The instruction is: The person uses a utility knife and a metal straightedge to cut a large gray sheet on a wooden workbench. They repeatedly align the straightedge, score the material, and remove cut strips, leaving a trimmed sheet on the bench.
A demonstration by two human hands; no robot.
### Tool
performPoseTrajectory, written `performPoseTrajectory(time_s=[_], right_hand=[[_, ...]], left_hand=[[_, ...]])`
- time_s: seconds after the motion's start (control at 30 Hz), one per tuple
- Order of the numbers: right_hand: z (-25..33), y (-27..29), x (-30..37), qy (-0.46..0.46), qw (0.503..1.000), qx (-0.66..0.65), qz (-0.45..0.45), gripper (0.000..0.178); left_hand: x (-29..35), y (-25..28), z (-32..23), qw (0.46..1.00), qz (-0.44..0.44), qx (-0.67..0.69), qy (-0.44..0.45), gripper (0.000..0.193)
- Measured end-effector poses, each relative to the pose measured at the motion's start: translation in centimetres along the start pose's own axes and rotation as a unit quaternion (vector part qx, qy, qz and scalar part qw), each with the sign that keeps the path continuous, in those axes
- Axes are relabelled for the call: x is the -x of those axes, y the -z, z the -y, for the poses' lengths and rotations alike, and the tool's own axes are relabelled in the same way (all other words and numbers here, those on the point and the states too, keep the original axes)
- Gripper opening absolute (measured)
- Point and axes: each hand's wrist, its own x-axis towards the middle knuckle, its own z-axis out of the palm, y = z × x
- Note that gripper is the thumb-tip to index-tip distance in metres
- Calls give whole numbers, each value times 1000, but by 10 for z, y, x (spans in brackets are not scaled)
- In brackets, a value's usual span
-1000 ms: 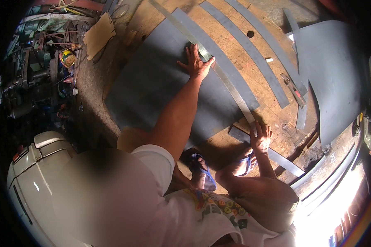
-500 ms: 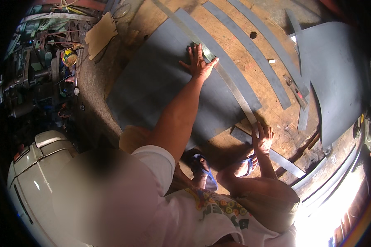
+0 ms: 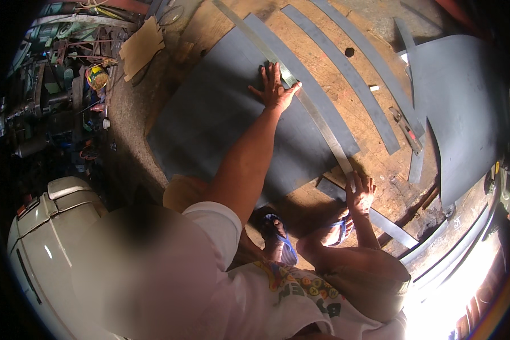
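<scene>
Left hand (image 3: 275,88) stretched out, fingers spread, pressing ruler (image 3: 317,122) flat onto grey sheet (image 3: 221,124). Right hand (image 3: 360,192) pins ruler's near end, fingers spread. Beyond ruler: two cut strips (image 3: 345,73).

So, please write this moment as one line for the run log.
left hand: flat on metal ruler and grey sheet | right hand: on ruler's near end | cut strips: on wooden board

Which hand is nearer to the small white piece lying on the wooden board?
Left. The left hand presses on the long metal straightedge, across a grey strip from the white piece. The right hand holds the straightedge's near end, farther off.
</scene>
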Motion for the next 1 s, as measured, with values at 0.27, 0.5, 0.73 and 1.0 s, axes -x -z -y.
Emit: performPoseTrajectory(time_s=[0.27,0.5,0.73,1.0], right_hand=[[-6,4,2,2,1000,-16,12,51],[-1,6,-2,13,999,1,-32,43],[0,7,-3,3,999,-14,-33,42],[-2,14,-4,-10,1000,-15,-26,38]], left_hand=[[-6,-20,12,996,-56,61,-45,116],[-5,-9,1,999,-23,17,-24,119],[-10,-19,5,998,-45,3,-37,119],[-9,-20,-5,998,-40,-8,-38,122]])
